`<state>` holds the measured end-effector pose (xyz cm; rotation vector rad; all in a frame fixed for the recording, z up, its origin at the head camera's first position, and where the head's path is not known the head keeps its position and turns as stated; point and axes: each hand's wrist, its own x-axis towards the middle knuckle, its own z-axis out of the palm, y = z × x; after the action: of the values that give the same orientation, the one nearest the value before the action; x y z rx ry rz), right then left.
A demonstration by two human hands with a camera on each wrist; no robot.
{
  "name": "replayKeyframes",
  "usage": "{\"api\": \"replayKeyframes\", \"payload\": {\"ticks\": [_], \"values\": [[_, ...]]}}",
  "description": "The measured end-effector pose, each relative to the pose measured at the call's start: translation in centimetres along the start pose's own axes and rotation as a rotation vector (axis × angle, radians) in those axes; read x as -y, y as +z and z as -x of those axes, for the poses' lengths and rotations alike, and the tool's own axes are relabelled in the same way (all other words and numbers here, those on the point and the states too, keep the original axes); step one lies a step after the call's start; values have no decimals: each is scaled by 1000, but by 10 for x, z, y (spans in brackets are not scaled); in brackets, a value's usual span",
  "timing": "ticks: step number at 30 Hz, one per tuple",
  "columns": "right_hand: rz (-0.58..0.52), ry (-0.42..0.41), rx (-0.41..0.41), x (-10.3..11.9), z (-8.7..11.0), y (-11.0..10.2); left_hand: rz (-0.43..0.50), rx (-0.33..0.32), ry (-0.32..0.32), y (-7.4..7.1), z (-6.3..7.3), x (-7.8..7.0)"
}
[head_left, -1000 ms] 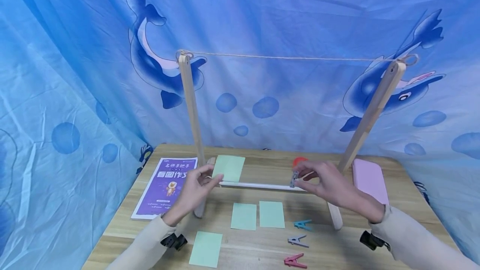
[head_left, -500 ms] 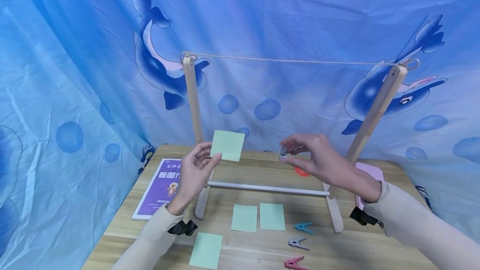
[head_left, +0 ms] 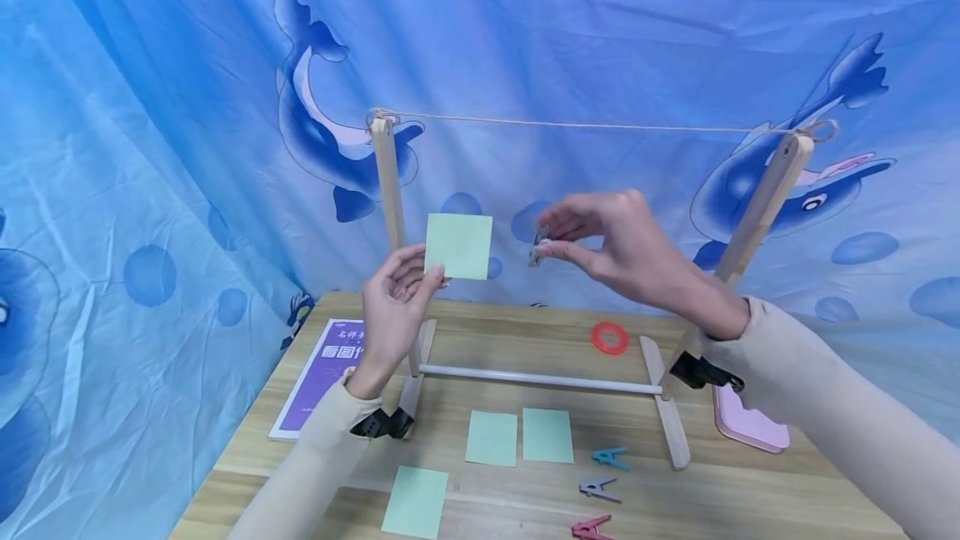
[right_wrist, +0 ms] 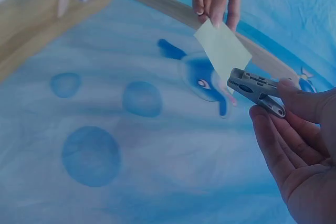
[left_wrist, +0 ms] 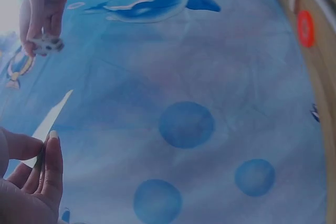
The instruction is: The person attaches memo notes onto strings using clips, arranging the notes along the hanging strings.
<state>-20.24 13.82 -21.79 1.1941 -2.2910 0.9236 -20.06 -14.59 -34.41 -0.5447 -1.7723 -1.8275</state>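
Green paper note (head_left: 458, 245) in one hand, grey clothespin (right_wrist: 255, 91) in the other

With my left hand (head_left: 396, 305) I pinch the note near its lower left corner, thumb on the face towards me and fingers curled behind. I hold it upright, up off the desk (head_left: 517, 507). At three o'clock from it, my right hand (head_left: 633, 244) pinches the clothespin between thumb and fingertips; a gap separates it from the paper.

At twelve o'clock, above both my hands, a thin twine (head_left: 570, 123) runs between the left wooden post (head_left: 387, 182) and the right wooden post (head_left: 765, 207). A white rod (head_left: 540, 379) joins them low down.

Towards six o'clock, a pair of green notes (head_left: 492, 438) lies side by side on the desk, with a single green note (head_left: 415, 502) at eight o'clock from them. To the pair's right I see a teal clothespin (head_left: 611, 458), and from it, going down towards six o'clock, a lavender clothespin (head_left: 599, 488) and a pink clothespin (head_left: 591, 527).

A red ring (head_left: 597, 342) lies behind the rod, near its right end. A purple book (head_left: 307, 390) sits at the desk's left, and a pink case (head_left: 750, 423) at its right, partly behind my sleeve.
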Motion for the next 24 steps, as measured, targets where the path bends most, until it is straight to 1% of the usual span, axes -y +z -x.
{"api": "replayKeyframes", "payload": {"ticks": [5, 8, 13, 18, 22, 24], "values": [[-2, -25, -47, 8, -22, -8, 65, -44, 43, 9, -11, -7], [4, -34, -61, 13, -35, -13, 82, -72, 72, 12, -16, -8], [33, -45, -67, 19, -53, -22, 92, -100, 127, 15, -25, -12], [16, -51, -98, 26, -70, -27, 83, -125, 177, 20, -33, -18], [6, -46, -136, 34, -83, -30, 72, -151, 192, 23, -40, -24], [21, -47, -150, 37, -89, -31, 74, -165, 195, 25, -42, -27]]}}
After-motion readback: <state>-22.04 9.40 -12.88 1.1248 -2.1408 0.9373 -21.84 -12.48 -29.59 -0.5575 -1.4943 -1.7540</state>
